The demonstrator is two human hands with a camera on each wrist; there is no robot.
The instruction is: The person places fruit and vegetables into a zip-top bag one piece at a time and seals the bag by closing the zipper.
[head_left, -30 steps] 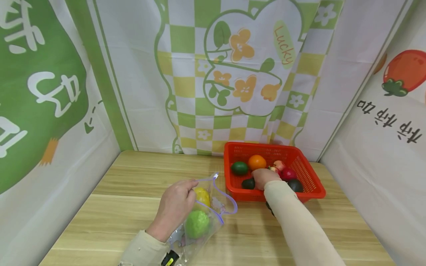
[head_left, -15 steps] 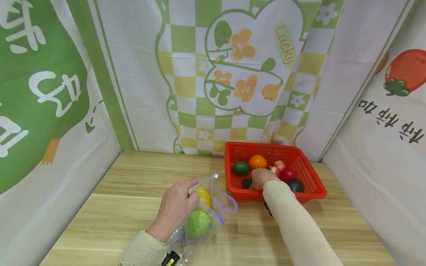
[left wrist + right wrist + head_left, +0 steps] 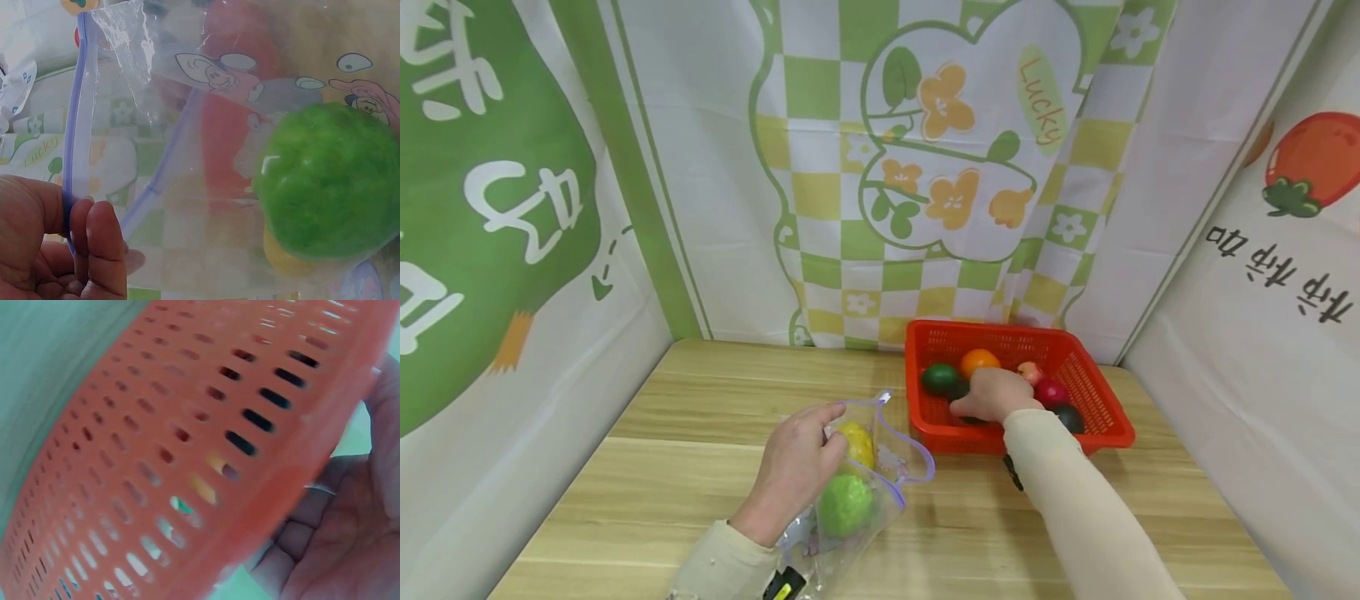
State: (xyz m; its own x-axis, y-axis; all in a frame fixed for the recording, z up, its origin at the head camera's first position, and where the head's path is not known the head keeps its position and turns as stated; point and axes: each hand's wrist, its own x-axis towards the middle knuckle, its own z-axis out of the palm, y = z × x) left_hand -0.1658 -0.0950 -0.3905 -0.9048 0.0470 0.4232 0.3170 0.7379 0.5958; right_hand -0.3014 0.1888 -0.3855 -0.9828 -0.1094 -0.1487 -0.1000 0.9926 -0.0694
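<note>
My left hand (image 3: 797, 462) pinches the purple zip edge of a clear plastic zip bag (image 3: 169, 144) by its mouth. Inside the bag lie a bumpy green fruit (image 3: 846, 505) and a yellow fruit (image 3: 856, 444). Over the red basket (image 3: 925, 433), my right hand (image 3: 996, 395) curls its fingers round a dark avocado (image 3: 958, 390), only partly visible beside the thumb. Below the thumb another dark patch shows. In the right wrist view, the basket's rim hides what the fingertips touch.
The basket also holds a green oval fruit (image 3: 940, 379), an orange (image 3: 979, 363), a peach-coloured fruit (image 3: 1029, 372), a dark red fruit (image 3: 1051, 392) and a dark round fruit (image 3: 1066, 418). A wooden table (image 3: 700, 392) lies beneath, with printed cloth walls around it.
My right hand has risen slightly inside the basket, and the dark avocado beside the thumb has shifted up with it. My left hand and the bag have stayed in place.
</note>
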